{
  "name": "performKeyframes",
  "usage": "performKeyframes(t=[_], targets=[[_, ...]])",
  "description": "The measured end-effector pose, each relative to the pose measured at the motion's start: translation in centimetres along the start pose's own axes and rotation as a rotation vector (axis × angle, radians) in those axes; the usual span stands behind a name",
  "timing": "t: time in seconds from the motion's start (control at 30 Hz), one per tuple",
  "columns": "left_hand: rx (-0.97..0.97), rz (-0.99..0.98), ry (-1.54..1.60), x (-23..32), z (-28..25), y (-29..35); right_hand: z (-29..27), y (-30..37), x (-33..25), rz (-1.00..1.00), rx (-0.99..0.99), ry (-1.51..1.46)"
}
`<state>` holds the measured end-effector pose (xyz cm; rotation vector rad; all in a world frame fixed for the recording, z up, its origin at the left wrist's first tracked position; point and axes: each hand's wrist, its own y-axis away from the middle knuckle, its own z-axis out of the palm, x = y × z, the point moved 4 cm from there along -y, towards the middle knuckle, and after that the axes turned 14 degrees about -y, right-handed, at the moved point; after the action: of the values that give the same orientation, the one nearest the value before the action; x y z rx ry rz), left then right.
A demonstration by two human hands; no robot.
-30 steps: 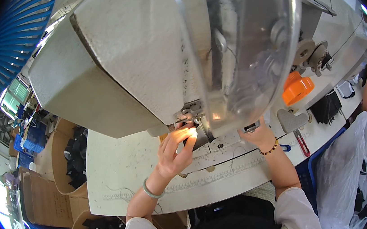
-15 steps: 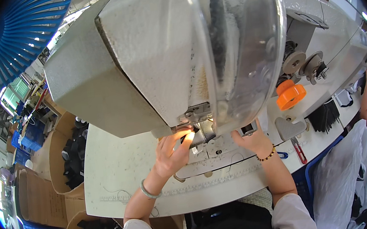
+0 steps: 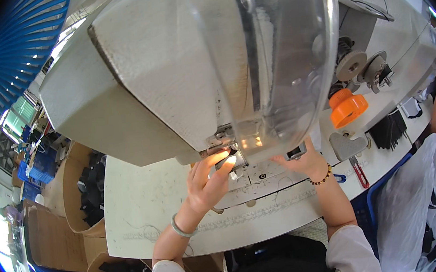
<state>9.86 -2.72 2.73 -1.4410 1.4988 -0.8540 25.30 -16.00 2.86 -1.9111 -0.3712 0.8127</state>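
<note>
Under the head of a large grey-white sewing machine [image 3: 168, 77], my left hand [image 3: 207, 185] is at the needle area. Its thumb and fingers close around a small dark piece [image 3: 232, 150], mostly hidden by the fingertips and lit by a lamp. To the right of the metal needle plate [image 3: 263, 176], my right hand [image 3: 307, 164] has its thumb stretched toward the plate. A small black and grey piece [image 3: 295, 153] shows between that thumb and its fingers, which are partly behind the machine's clear plastic guard [image 3: 297, 73]. I cannot tell whether this hand grips it.
An orange knob [image 3: 348, 107] sticks out of the machine at right. Red-handled snips [image 3: 359, 173], a grey pad [image 3: 349, 146] and black strips [image 3: 388, 130] lie on the right of the table. Cardboard boxes [image 3: 52, 235] of dark pieces stand left; a plastic bag [image 3: 406, 206] hangs right.
The whole view has shifted slightly, with the machine head now larger in it. Both hands stay at the needle area, the left still pinching the dark piece.
</note>
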Motion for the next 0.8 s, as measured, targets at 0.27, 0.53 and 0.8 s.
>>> performKeyframes(t=[0.27,0.53,0.8], targets=[[0.019,-0.048,-0.018,-0.4,0.2,0.0,0.1,-0.8,-0.6,0.029,0.033,0.005],[0.031,-0.041,0.012,-1.0,0.7,-0.1,0.6,-0.5,0.5,0.112,0.071,-0.055],[0.014,0.008,0.169,-2.0,1.3,0.0,0.7,-0.3,0.3,0.106,0.014,-0.064]])
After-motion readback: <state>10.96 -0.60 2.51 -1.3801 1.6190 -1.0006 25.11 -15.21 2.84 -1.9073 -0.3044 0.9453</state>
